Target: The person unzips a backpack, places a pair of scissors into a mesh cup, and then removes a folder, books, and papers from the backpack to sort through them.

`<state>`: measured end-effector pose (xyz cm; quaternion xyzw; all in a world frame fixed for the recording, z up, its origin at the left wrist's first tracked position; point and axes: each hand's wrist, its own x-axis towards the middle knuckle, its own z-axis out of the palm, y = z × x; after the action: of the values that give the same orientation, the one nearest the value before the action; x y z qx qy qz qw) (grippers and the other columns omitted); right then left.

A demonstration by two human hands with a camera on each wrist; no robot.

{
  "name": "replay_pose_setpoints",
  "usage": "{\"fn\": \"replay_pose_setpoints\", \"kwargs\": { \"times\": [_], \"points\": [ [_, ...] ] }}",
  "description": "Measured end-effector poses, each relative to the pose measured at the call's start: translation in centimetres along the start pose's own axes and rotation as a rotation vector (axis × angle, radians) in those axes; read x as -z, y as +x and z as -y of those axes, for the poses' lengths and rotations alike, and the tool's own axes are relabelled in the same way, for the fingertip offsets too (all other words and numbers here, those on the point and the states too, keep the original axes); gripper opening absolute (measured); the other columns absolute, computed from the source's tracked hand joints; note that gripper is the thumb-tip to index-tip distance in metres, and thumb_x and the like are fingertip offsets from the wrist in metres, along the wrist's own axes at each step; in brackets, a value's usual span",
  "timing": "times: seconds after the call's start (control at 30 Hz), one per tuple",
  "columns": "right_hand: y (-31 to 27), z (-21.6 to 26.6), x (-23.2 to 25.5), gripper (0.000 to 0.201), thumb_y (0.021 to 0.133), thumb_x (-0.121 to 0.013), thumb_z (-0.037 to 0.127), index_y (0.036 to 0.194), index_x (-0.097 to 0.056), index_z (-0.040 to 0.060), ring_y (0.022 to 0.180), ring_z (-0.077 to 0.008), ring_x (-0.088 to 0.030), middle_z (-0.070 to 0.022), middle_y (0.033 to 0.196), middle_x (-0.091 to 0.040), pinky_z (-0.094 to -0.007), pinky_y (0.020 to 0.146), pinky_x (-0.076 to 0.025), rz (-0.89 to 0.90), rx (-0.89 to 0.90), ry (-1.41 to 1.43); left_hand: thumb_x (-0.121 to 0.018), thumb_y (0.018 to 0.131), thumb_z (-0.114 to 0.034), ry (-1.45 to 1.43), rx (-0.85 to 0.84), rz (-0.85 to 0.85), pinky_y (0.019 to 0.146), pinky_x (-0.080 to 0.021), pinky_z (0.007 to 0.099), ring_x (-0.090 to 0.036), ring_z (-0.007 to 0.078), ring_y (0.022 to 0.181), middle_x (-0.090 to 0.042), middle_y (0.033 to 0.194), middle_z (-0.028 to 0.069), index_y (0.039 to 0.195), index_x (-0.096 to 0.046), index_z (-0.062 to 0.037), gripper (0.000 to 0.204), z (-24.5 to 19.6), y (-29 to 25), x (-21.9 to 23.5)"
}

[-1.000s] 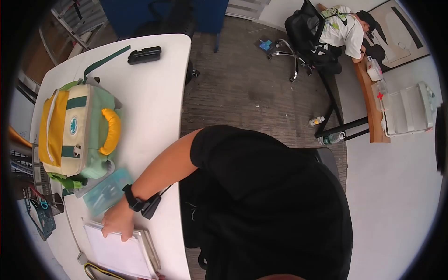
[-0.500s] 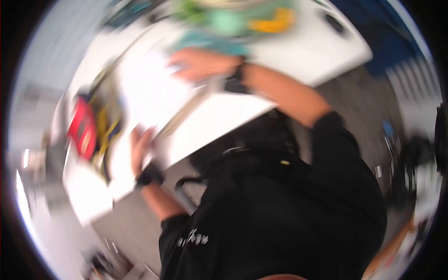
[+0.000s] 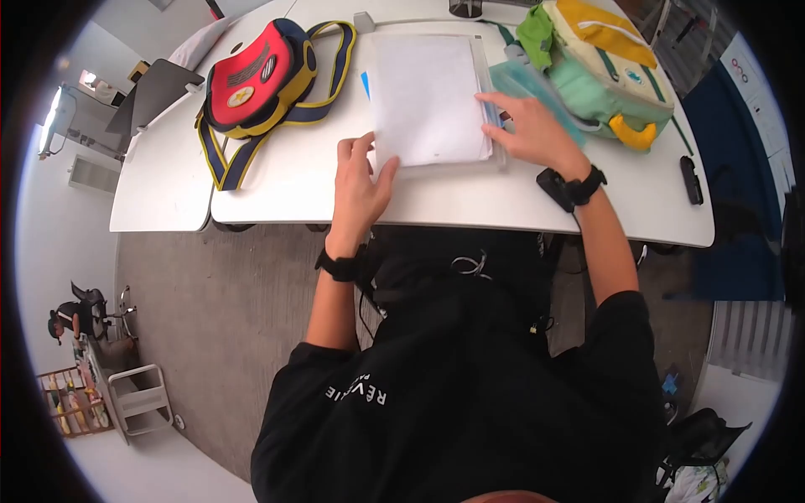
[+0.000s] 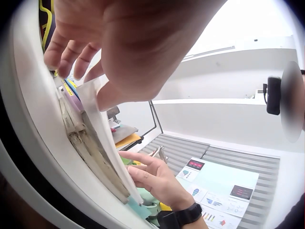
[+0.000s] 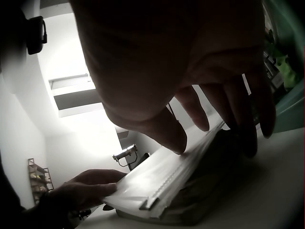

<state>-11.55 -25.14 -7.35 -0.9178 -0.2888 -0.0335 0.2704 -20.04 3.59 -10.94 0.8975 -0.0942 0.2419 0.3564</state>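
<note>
A clear document folder with white paper inside [image 3: 428, 101] lies over a thicker beige stack [image 4: 97, 162] on the white table. My left hand [image 3: 360, 180] holds its near left corner, thumb on top and fingers along the left edge. Opposite, my right hand [image 3: 535, 134] grips the right edge; the index finger and thumb lie over the paper and the other fingers reach down past the side, as the right wrist view shows. A toothed strip with a small dark slider runs along the folder's edge there.
A teal translucent pouch [image 3: 537, 92] lies beside my right hand, partly under a green, cream and yellow backpack [image 3: 612, 75]. To the left sits a red and navy bag [image 3: 260, 80] with loose straps. A black case [image 3: 692, 180] lies near the table's right edge.
The head view has swung round to face the table. My left hand has come into view and reached the folder's left corner. The right hand remains at the folder.
</note>
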Motion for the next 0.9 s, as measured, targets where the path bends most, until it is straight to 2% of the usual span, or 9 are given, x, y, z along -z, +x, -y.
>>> {"fn": "replay_pose_setpoints", "kwargs": {
  "times": [0.13, 0.2, 0.23, 0.3, 0.4, 0.5, 0.6, 0.77, 0.9],
  "points": [
    [0.5, 0.5, 0.5, 0.059, 0.086, -0.072, 0.019, 0.140, -0.051, 0.0051, 0.104, -0.0302, -0.067, -0.0160, 0.114, -0.070, -0.0390, 0.093, -0.052, -0.268, 0.102, 0.142, -0.067, 0.087, 0.000, -0.298, 0.138, -0.021, 0.060, -0.049, 0.0290, -0.060, 0.0155, 0.064, -0.066, 0.084, 0.0127, 0.111, -0.054, 0.0028, 0.028, -1.8, 1.0, 0.5],
    [1.3, 0.0, 0.9, 0.061, 0.088, -0.072, 0.019, 0.139, -0.048, -0.0016, 0.088, -0.0209, -0.070, -0.0114, 0.094, -0.073, -0.0312, 0.077, -0.053, -0.426, 0.028, 0.328, -0.064, 0.089, 0.003, -0.476, 0.196, 0.001, 0.058, -0.049, 0.0275, -0.063, 0.0138, 0.063, -0.068, 0.075, 0.0106, 0.112, -0.051, 0.0023, 0.026, -2.1, 1.9, 0.6],
    [1.9, -0.6, 1.2, 0.061, 0.088, -0.072, 0.019, 0.139, -0.048, -0.0016, 0.088, -0.0209, -0.070, -0.0114, 0.094, -0.073, -0.0312, 0.077, -0.053, -0.429, 0.042, 0.316, -0.063, 0.090, 0.004, -0.506, 0.178, 0.002, 0.058, -0.050, 0.0265, -0.065, 0.0136, 0.063, -0.069, 0.075, 0.0107, 0.112, -0.051, 0.0018, 0.025, -2.5, 2.6, 0.9],
    [3.7, -1.4, 1.9, 0.051, 0.092, -0.070, 0.016, 0.133, -0.052, -0.0067, 0.078, -0.0102, -0.067, -0.0075, 0.089, -0.073, -0.0223, 0.070, -0.051, -0.414, -0.018, 0.820, -0.063, 0.090, 0.004, -0.531, 0.165, 0.019, 0.058, -0.050, 0.0267, -0.065, 0.0138, 0.064, -0.069, 0.076, 0.0111, 0.112, -0.050, 0.0017, 0.026, -2.6, 4.1, 0.9],
    [5.2, -1.5, 3.6, 0.039, 0.094, -0.066, 0.011, 0.126, -0.057, -0.0076, 0.073, -0.0067, -0.065, -0.0081, 0.089, -0.073, -0.0197, 0.065, -0.050, -0.403, -0.020, 0.990, -0.064, 0.090, 0.002, -0.590, 0.161, 0.103, 0.057, -0.052, 0.0273, -0.066, 0.0143, 0.065, -0.069, 0.076, 0.0112, 0.115, -0.049, 0.0026, 0.029, -3.0, 6.5, 0.6],
    [5.2, -2.4, 2.8, 0.031, 0.094, -0.066, 0.011, 0.120, -0.062, -0.0063, 0.074, -0.0063, -0.065, -0.0077, 0.090, -0.073, -0.0197, 0.066, -0.050, -0.509, 0.037, 1.153, -0.067, 0.088, -0.001, -0.484, 0.114, -0.024, 0.058, -0.052, 0.0281, -0.066, 0.0191, 0.063, -0.068, 0.093, 0.0173, 0.136, -0.040, 0.0048, 0.055, -4.7, 6.3, -0.9],
    [4.2, -2.5, 2.0, 0.029, 0.094, -0.066, 0.010, 0.117, -0.063, -0.0064, 0.074, -0.0073, -0.066, -0.0088, 0.090, -0.074, -0.0195, 0.065, -0.050, -0.592, 0.019, 1.109, -0.073, 0.079, 0.003, -0.249, -0.061, -0.110, 0.062, -0.055, 0.0266, -0.062, 0.0227, 0.093, -0.052, 0.124, 0.0240, 0.152, -0.021, 0.0016, 0.090, -5.0, 3.3, -2.8],
    [2.2, -1.3, 2.3, 0.028, 0.094, -0.062, 0.011, 0.118, -0.063, -0.0049, 0.073, -0.0063, -0.065, -0.0070, 0.088, -0.073, -0.0190, 0.068, -0.050, -0.476, 0.036, 1.098, -0.081, 0.076, -0.001, -0.177, -0.025, -0.045, 0.075, -0.062, 0.0315, -0.060, 0.0303, 0.107, -0.038, 0.138, 0.0226, 0.141, -0.053, -0.0127, 0.072, -5.2, 0.8, -3.4],
    [2.0, -1.5, 2.6, 0.031, 0.095, -0.062, 0.011, 0.121, -0.061, -0.0055, 0.077, -0.0069, -0.065, -0.0085, 0.094, -0.073, -0.0198, 0.071, -0.050, -0.405, 0.105, 1.121, -0.081, 0.076, -0.002, -0.096, -0.066, -0.018, 0.074, -0.062, 0.0313, -0.060, 0.0345, 0.109, -0.037, 0.141, 0.0247, 0.142, -0.051, -0.0128, 0.073, -5.9, 1.2, -2.5]
  ]
}}
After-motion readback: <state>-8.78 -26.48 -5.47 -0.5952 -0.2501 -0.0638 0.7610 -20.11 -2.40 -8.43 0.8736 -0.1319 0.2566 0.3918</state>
